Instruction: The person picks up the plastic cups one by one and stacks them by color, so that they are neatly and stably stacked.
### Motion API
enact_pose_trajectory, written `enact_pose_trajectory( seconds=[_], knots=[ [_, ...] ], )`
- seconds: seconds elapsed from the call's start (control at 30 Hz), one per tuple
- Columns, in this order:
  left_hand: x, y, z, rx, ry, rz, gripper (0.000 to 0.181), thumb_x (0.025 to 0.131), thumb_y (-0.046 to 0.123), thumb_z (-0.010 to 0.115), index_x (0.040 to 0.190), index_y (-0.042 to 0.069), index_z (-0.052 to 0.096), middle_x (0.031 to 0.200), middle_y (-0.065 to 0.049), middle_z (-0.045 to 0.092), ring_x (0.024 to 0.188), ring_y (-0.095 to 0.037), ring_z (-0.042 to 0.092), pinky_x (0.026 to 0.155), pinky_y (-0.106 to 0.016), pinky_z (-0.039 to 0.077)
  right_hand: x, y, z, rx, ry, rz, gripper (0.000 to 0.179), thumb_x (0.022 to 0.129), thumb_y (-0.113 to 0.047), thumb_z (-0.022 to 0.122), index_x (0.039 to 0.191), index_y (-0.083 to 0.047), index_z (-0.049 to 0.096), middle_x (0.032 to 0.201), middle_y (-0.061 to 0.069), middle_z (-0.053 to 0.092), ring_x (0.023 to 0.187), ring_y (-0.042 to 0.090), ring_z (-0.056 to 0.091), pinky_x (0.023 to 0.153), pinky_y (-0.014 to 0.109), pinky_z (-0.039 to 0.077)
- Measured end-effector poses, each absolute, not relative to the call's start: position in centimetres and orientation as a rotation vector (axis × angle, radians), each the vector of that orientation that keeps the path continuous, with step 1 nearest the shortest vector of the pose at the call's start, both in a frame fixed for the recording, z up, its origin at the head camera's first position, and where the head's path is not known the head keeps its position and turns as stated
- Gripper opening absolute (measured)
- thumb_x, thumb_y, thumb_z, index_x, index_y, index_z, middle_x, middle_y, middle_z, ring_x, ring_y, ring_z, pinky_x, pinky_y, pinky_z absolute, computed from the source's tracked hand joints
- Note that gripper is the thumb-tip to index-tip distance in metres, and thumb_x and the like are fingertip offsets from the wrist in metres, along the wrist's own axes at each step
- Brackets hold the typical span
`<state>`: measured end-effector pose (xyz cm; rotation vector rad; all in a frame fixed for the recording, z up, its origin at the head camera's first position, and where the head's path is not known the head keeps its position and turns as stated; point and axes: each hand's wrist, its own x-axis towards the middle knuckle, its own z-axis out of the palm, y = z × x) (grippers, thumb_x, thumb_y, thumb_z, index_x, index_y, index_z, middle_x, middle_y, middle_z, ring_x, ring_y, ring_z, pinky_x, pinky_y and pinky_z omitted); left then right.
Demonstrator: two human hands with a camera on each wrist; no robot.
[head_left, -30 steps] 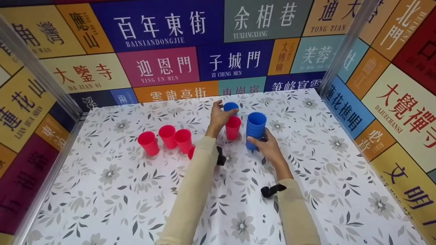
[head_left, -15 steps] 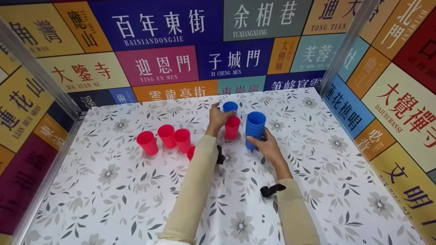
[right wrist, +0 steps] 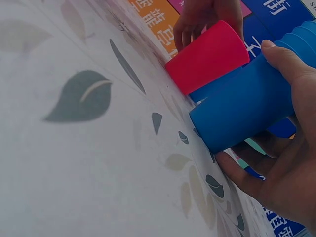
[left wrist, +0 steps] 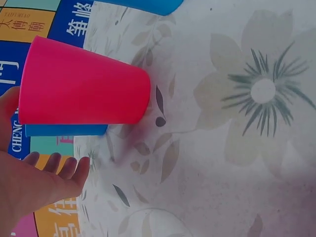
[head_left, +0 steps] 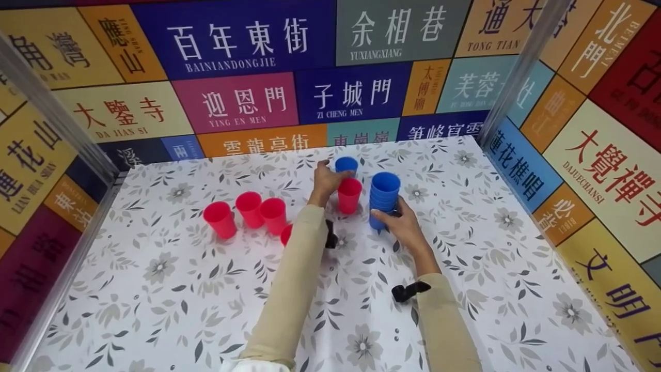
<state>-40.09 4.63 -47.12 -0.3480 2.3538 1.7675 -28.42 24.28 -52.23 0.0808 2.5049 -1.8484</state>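
My right hand (head_left: pixel 402 221) grips the lower part of a tall stack of nested blue cups (head_left: pixel 384 191), thumb in front and fingers behind. The right wrist view shows that stack (right wrist: pixel 247 103) with its base at the patterned cloth. My left hand (head_left: pixel 328 183) is beside a separate blue cup (head_left: pixel 346 165) at the back, its thumb in front of that cup and its other fingers loosely bent to the left. A red cup (head_left: pixel 349 196) stands upright just in front, and in the left wrist view this red cup (left wrist: pixel 84 86) hides most of the blue one.
Left of my left arm stand several red cups: one at the far left (head_left: pixel 220 219), a pair (head_left: pixel 250 209) close together, and one (head_left: pixel 286 235) partly hidden by the sleeve. The flower-patterned tablecloth (head_left: pixel 170 310) runs back to a wall of coloured name panels (head_left: pixel 232 101).
Both hands and the cups keep their places on the cloth. Only the head view shifts slightly.
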Motion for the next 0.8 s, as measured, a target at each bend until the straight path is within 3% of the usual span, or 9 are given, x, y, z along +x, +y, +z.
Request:
enact_pose_trajectory(
  seconds=[0.57,0.8],
  knots=[
    [-39.62,5.07,-46.25,-0.188,2.574,1.649,0.068,0.084,0.021,0.080,0.142,0.002,0.051,0.139,-0.017,0.059,0.124,-0.027,0.060,0.106,-0.035,0.051,-28.52,24.52,-52.18,0.073,2.474,-1.850,0.080,0.087,-0.042,0.076,0.151,-0.014,0.037,0.152,0.017,0.048,0.139,0.036,0.047,0.113,0.053,0.041],
    [-39.74,5.15,-46.34,-0.226,2.576,1.628,0.069,0.083,0.023,0.081,0.142,0.002,0.050,0.139,-0.017,0.059,0.124,-0.026,0.060,0.106,-0.034,0.051,-28.16,24.20,-51.71,0.075,2.473,-1.869,0.077,0.088,-0.040,0.076,0.149,-0.013,0.039,0.150,0.018,0.049,0.138,0.036,0.048,0.113,0.052,0.041]
  ],
)
